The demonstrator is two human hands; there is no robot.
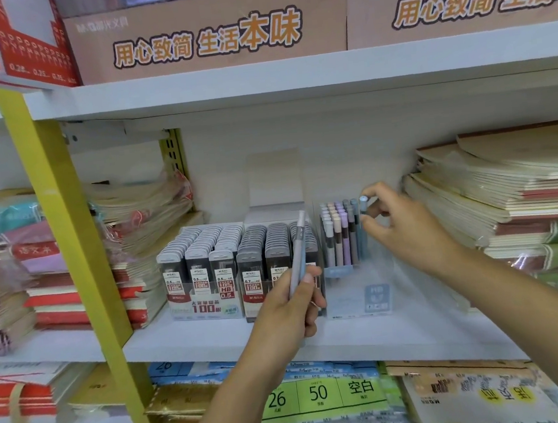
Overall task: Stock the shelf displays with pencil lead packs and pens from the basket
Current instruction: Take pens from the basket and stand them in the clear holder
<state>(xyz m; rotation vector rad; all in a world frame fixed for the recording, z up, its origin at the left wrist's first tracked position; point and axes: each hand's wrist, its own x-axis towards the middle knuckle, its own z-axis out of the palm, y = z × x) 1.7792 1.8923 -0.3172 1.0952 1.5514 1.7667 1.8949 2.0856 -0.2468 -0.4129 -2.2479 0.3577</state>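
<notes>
Right grip (406, 227) pinches upright blue pen (362, 202); left grip (290, 311) holds grey pen (298, 254).

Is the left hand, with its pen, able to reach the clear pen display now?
Probably yes. The left hand holds its pen close to the pen display, whose top is open. The right hand pinches a blue pen at its right side only; the front looks free.

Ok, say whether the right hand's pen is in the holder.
Partly in: the pen stands upright beside the other pens in the clear holder, right hand pinching its top.
</notes>
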